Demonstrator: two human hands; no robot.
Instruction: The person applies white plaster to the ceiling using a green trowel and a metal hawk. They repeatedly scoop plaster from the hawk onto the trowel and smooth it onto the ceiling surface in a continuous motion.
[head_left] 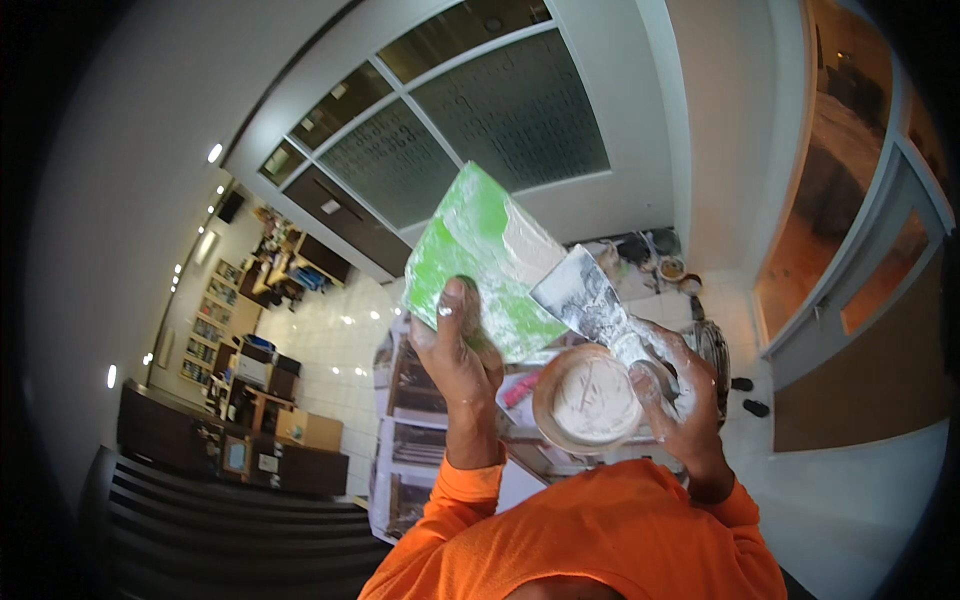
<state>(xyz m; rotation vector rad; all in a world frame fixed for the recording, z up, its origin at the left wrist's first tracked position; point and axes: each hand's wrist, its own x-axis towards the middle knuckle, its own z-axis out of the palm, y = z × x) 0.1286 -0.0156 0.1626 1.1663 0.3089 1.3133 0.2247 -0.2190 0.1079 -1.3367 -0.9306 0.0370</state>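
My left hand [452,350] is closed on a green plastering spreader [465,225], thumb across its face. The flat spreader is smeared white, with a thick layer of putty [530,245] along its right edge. My right hand [688,385], dusted with white, grips a putty knife [585,295] by its coated handle. The knife's wide metal blade points up and left, its edge close to the spreader's right side; whether they touch I cannot tell. Below the blade, beside my right hand, is a round tub [547,415] filled with white putty [595,400].
Under my hands is a stand or scaffold [415,445] with a pink object [520,390] on it. Buckets and tools [655,262] lie on the floor by the wall. A glazed partition [510,110] rises ahead; shelves and desks [265,370] stand left, a door [860,280] right.
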